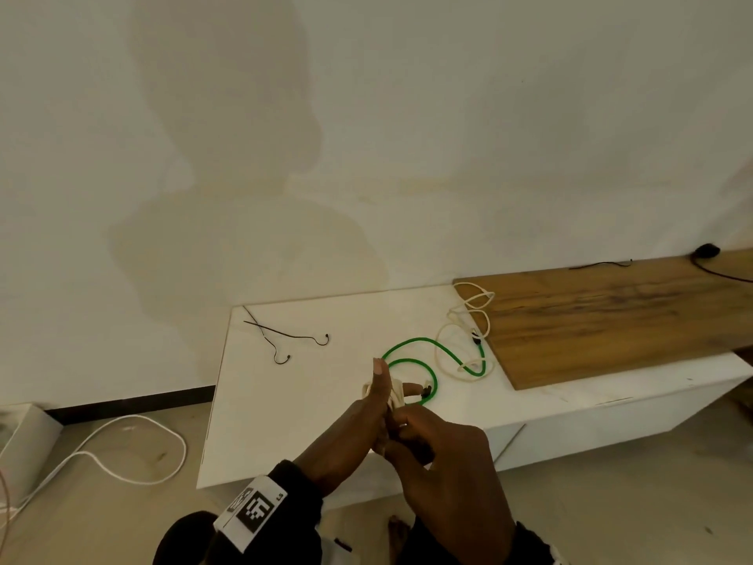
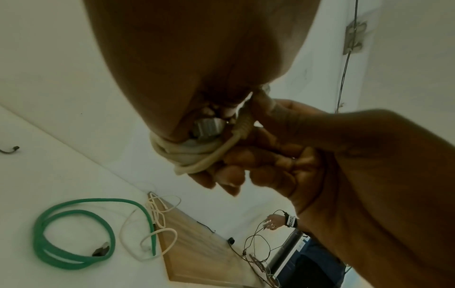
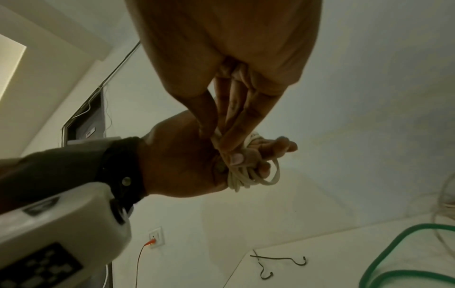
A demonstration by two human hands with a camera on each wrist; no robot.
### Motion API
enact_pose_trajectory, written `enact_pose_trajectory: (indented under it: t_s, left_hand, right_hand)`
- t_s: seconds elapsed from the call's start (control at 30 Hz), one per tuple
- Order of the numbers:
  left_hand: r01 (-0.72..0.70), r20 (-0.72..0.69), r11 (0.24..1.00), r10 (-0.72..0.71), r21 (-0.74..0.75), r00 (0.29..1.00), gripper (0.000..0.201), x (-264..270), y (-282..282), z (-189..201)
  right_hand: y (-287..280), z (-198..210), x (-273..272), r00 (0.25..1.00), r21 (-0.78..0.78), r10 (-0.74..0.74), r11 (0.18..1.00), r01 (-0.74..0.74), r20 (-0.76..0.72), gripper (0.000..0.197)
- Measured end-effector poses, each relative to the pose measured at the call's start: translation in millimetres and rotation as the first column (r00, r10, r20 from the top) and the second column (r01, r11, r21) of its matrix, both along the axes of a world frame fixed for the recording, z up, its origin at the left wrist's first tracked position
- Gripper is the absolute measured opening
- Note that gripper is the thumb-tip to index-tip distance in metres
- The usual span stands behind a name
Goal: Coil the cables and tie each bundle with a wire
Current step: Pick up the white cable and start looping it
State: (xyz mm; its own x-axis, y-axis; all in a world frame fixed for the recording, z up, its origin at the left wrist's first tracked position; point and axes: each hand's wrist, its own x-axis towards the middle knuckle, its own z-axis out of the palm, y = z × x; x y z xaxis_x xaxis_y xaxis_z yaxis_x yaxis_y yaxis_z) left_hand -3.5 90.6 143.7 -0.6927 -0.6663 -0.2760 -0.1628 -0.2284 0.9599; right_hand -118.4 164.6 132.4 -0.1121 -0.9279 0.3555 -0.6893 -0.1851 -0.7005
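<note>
In the wrist views a cream cable (image 3: 246, 173) is seen wound around the left hand (image 1: 358, 418), above the white worktop (image 1: 293, 401). It is pinched by the right hand (image 1: 444, 454) at 3 o'clock; both hands are held together.

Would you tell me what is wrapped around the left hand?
A cream cable is coiled around the left hand; the right hand covers part of the coil.
</note>
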Motion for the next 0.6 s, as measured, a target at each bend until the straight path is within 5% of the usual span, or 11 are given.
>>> enact_pose_trajectory:
  t_s: [0.23,0.37,0.6]
  left_hand:
    - [-0.016,-0.137,0.999,0.010,-0.048,0.991,0.098,1.5,7.9,1.2]
    - [-0.060,-0.249,0.990,0.090,0.127,0.964,0.095,-7.9,15.0,3.1]
    - [-0.124,-0.274,0.970,0.179,0.207,0.945,0.082,-4.0,19.0,15.1]
  right_hand:
    - [4.1,10.4,-3.2,0.989,-0.181,-0.133,0.976,0.120,-0.061,0.019]
    - [-0.1,4.9,-1.6,0.954,0.016,-0.177,0.984,0.178,0.243,0.025]
    - [-2.5,6.3,0.4,0.911,0.173,-0.171,0.979,0.113,0.376,0.038]
